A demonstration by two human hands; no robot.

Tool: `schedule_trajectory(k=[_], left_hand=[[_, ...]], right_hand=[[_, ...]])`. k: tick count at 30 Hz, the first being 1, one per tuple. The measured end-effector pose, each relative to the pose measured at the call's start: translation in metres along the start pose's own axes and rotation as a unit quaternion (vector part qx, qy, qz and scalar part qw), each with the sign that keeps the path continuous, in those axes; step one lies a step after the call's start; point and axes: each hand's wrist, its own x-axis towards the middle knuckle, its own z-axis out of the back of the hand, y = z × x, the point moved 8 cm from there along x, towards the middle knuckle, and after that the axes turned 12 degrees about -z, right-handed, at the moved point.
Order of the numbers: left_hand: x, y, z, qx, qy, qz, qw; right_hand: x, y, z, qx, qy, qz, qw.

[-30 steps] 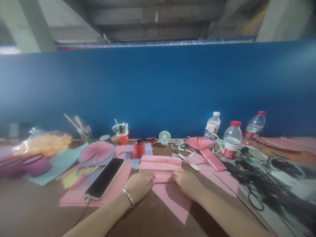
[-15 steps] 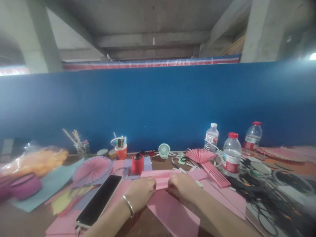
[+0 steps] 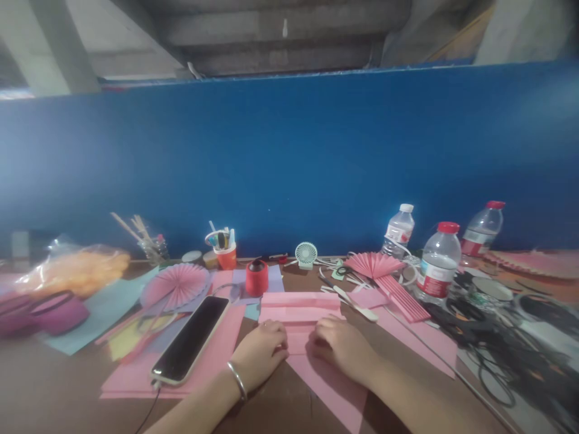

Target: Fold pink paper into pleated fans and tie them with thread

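In the middle of the table, a pink sheet of paper [image 3: 301, 304] shows several crosswise creases, its far edge raised in a fold. My left hand [image 3: 261, 351] has its fingers curled against the left side of this sheet, and a silver bangle circles the wrist. Opposite it, my right hand [image 3: 342, 348] bends its fingers onto the right side. Both thumbs are partly hidden. Under the right hand, a flat pink strip [image 3: 332, 389] runs toward me. Just right of the creased sheet lie a white flat tool [image 3: 359, 306] and a pleated pink paper fan [image 3: 374, 265].
A phone [image 3: 190, 342] rests on pink sheets at left, near a pink paper rosette [image 3: 177, 286]. A red cylinder [image 3: 257, 278], a cup of tools [image 3: 225, 256] and a small fan [image 3: 306, 255] stand behind. Bottles [image 3: 438, 265] and tangled black cables [image 3: 484, 355] crowd the right.
My view has tilted down. The pink paper now shows more of its creased surface beyond my fingers, and both hands sit nearer its near part, with looser fingers.
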Motion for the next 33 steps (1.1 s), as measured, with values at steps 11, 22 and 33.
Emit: schedule_trajectory(k=[11, 22, 33], left_hand=[[-0.0017, 0.0044, 0.0006, -0.030, -0.017, 0.030, 0.999], [-0.0012, 0.0073, -0.0004, -0.034, -0.014, 0.032, 0.999], [0.0009, 0.0011, 0.0032, 0.017, 0.016, -0.022, 0.999]], right_hand=[[-0.0032, 0.0039, 0.0001, -0.011, 0.019, -0.005, 1.000], [0.0003, -0.0005, -0.0035, 0.001, 0.012, -0.011, 1.000], [-0.0010, 0.0027, -0.0021, -0.030, -0.003, 0.009, 0.999]])
